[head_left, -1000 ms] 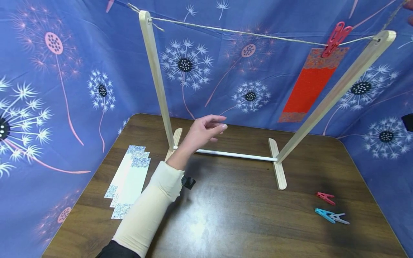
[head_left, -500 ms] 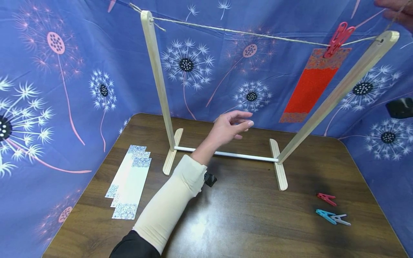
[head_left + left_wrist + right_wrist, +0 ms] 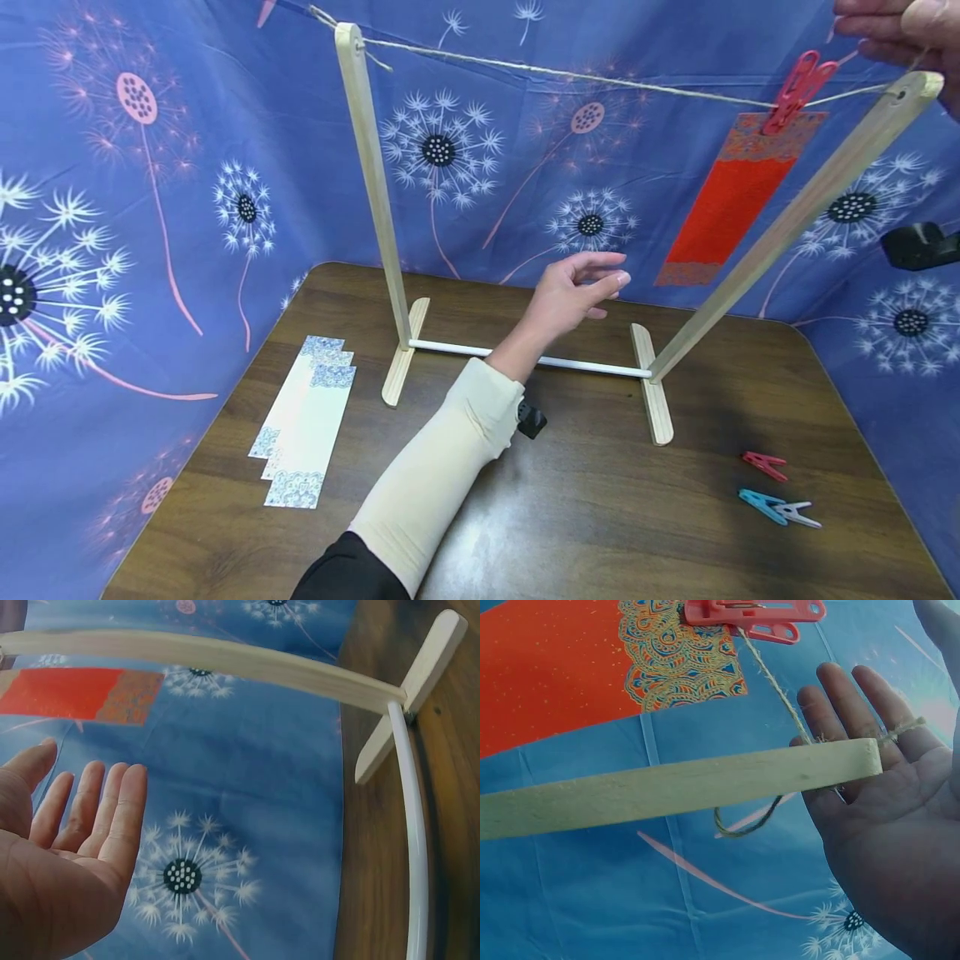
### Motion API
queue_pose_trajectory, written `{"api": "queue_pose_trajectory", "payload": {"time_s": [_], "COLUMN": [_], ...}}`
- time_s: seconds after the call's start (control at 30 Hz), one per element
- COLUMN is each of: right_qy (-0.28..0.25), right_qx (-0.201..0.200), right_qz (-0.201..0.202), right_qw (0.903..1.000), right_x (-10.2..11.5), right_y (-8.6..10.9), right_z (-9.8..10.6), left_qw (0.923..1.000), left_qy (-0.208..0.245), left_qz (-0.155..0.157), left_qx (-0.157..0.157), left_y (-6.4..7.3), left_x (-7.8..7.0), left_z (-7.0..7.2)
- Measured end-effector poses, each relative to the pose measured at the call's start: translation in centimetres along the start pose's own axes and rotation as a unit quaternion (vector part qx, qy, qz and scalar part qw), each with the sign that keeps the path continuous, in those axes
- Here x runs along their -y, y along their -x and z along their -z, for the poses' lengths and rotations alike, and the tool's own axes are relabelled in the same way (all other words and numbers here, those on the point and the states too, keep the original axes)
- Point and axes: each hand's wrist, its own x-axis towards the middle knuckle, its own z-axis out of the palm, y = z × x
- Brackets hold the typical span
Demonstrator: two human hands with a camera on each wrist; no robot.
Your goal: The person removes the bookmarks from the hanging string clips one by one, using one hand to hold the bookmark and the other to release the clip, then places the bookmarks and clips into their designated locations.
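My left hand (image 3: 573, 292) hovers above the white crossbar (image 3: 592, 365), fingers relaxed and slightly bent with nothing between them. In the left wrist view its palm (image 3: 67, 877) faces up, below the red paper strip (image 3: 64, 694). At the top right my right hand (image 3: 911, 33) is beside the top of the right wooden post (image 3: 795, 225). Its fingers (image 3: 840, 697) are extended behind the post's end, where the string (image 3: 776, 686) passes through. A red clothespin (image 3: 798, 92) clips the red strip (image 3: 731, 200) to the string.
Several white paper strips with blue patterned ends (image 3: 311, 425) lie overlapping at the table's left. A red clothespin (image 3: 765, 465), a blue clothespin (image 3: 761, 503) and a grey clothespin (image 3: 798, 514) lie at the right. The left post (image 3: 375, 183) carries the string's other end. A blue cloth (image 3: 285, 108) hangs behind.
My left hand has moved right along the crossbar from near the left post. My right hand has come further into view at the top right. The hanging strip stays clipped.
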Motion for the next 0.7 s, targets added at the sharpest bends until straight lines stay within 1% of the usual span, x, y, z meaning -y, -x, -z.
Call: {"api": "queue_pose_trajectory", "payload": {"time_s": [0.03,0.13,0.23,0.37,0.53,0.6,0.7], "right_qy": [0.008,0.008,-0.021,-0.054,-0.044,-0.036,-0.039], "right_qx": [0.008,0.011,0.015,0.024,0.019,0.024,0.039], "right_qz": [0.006,0.015,0.026,0.031,0.024,0.020,0.014], "right_qw": [0.9999,0.9998,0.9993,0.9978,0.9985,0.9989,0.9984], "right_x": [0.0,0.1,0.3,0.4,0.4,0.4,0.7], "right_y": [0.2,0.6,1.0,1.5,1.8,1.8,1.8], "right_z": [-0.1,-0.4,-1.0,-2.1,-3.0,-3.4,-3.9], "left_qw": [1.0000,0.9999,0.9999,0.9999,0.9998,0.9998,0.9997], "left_qy": [0.000,-0.003,-0.008,-0.011,-0.012,-0.012,-0.009], "left_qz": [-0.001,-0.002,-0.003,0.001,0.014,0.019,0.021], "left_qx": [-0.003,-0.012,-0.012,-0.003,-0.003,-0.004,-0.003], "left_y": [-0.1,-0.6,-0.9,-1.1,-1.3,-1.4,-1.5], "left_x": [0.0,-0.1,-0.3,-0.1,0.4,0.6,0.9], "left_z": [-0.4,-1.4,-2.2,-2.7,-3.1,-3.3,-3.6]}}
